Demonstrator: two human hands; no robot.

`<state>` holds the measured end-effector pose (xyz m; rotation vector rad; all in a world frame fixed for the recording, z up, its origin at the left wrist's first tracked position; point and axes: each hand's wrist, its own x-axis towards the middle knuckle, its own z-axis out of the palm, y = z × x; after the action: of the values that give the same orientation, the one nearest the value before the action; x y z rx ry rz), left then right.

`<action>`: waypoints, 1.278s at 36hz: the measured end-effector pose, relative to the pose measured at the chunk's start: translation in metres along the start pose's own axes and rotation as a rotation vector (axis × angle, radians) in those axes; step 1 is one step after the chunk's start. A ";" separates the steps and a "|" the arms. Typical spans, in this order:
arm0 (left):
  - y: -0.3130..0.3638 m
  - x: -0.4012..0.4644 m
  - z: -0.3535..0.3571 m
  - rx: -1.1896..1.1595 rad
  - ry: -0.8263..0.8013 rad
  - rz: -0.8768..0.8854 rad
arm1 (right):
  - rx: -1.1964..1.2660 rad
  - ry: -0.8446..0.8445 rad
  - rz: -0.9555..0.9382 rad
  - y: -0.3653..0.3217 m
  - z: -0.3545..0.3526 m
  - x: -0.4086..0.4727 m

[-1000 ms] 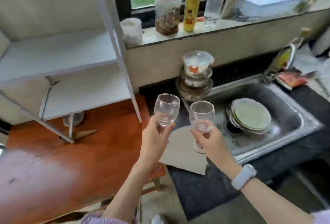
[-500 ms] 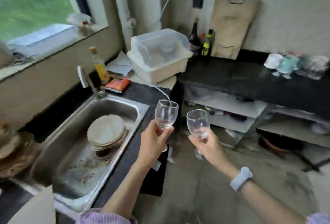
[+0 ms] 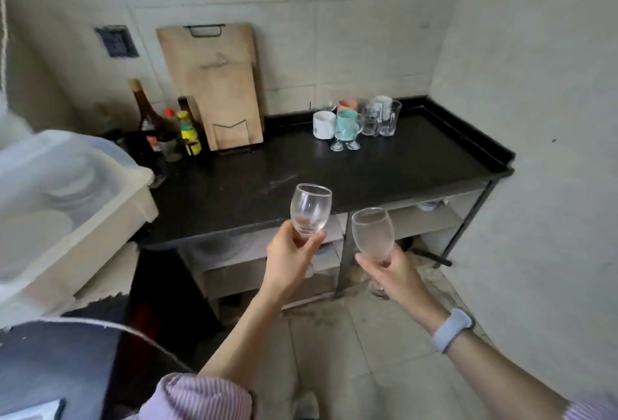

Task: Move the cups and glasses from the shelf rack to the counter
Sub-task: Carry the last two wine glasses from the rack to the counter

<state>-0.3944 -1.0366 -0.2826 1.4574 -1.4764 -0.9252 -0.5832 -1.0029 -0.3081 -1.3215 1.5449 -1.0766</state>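
My left hand grips the stem of a clear wine glass, held upright just before the front edge of the black counter. In my right hand is a second clear wine glass, tilted slightly, lower and to the right, over the floor. At the back of the counter stands a cluster of cups and glasses: a white mug, a teal cup, an orange cup, and clear glass mugs. The shelf rack is out of view.
Wooden cutting boards lean on the wall beside several sauce bottles. A plastic dish box with a clear lid fills the left side. Open shelves sit under the counter, walls close in on the right.
The view has swung right from the rack and sink to the black counter. Both hands kept their wine glasses and carried them toward the counter's front edge.
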 end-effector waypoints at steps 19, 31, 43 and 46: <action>-0.010 0.294 0.111 -0.130 -0.242 -0.096 | 0.015 0.185 0.190 0.025 -0.041 0.279; -0.034 0.450 0.262 -0.084 -0.247 -0.185 | -0.070 0.194 0.266 0.093 -0.111 0.477; -0.070 0.541 0.370 -0.058 -0.174 -0.208 | -0.101 0.237 0.330 0.175 -0.146 0.595; -0.075 0.550 0.384 -0.050 -0.144 -0.174 | -0.061 0.273 0.301 0.180 -0.147 0.610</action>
<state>-0.7045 -1.6102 -0.4580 1.5271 -1.4350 -1.1864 -0.8471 -1.5781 -0.4672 -0.9675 1.9212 -1.0535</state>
